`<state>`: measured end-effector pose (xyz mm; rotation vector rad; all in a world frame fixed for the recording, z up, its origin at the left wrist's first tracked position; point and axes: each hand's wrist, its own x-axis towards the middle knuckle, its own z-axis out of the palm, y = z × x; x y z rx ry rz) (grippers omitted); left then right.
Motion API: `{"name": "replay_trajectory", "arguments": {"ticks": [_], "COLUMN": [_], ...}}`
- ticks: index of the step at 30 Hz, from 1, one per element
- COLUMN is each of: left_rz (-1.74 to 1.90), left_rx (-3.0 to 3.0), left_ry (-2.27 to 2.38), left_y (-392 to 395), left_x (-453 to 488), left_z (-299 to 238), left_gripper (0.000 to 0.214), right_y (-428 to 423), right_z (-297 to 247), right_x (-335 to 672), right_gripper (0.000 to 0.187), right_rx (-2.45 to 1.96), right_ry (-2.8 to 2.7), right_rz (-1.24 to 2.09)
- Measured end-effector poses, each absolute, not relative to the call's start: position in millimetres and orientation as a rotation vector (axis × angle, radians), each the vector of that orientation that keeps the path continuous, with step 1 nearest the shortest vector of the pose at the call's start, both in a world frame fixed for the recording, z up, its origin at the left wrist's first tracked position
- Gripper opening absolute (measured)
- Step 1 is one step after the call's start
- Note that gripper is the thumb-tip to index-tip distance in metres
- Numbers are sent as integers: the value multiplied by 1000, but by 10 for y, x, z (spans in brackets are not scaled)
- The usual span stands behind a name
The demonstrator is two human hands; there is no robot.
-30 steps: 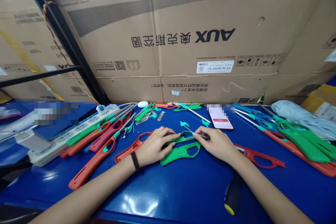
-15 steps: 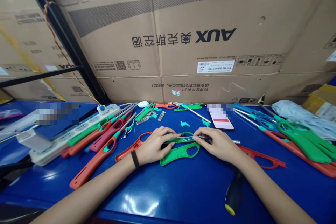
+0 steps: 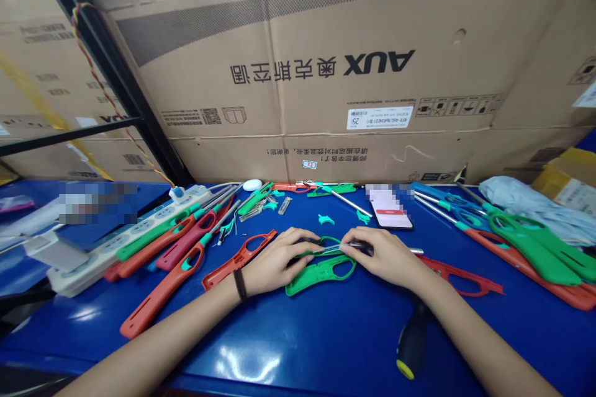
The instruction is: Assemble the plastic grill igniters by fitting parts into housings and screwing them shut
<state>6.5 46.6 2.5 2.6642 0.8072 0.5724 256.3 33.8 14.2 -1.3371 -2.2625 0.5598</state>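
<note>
Handle (image 3: 412,342), dark with yellow end, nearest | glossy blue table (image 3: 321,341) | green plastic looped half-shell (image 3: 311,276) lying on it | left hand (image 3: 278,258): thumb and fingers gripping matching looped half-shell (image 3: 330,238) just beyond | right hand (image 3: 382,254): fingertips pinching silver metal tube (image 3: 414,250) beside that loop | brown cardboard box (image 3: 316,25) behind

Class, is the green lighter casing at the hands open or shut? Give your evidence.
Open: the nearer green half-shell lies uncovered, its hollow inner side facing up.

Glare whitens the blue tabletop (image 3: 326,335) under moderate light; edges seem stretched, soft.
</note>
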Motion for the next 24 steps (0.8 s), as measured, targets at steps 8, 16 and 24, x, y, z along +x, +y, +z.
{"name": "replay_trajectory", "arguments": {"ticks": [8,16,24], "left_rz": [588,589,598], "left_rx": [2694,2754,2699], "left_ry": [813,825,827], "left_y": [454,449,429], "left_x": [77,78,98], "left_z": [62,74,91], "left_gripper": [27,23,20], "right_y": [335,345,331], "right_z": [143,139,154], "right_x": [2573,2589,2579], "right_gripper": [14,14,19], "right_rx": [-1288,-1289,-1236], "right_ry": [-2245,-2289,-2278], "right_rz": [557,535,612]}}
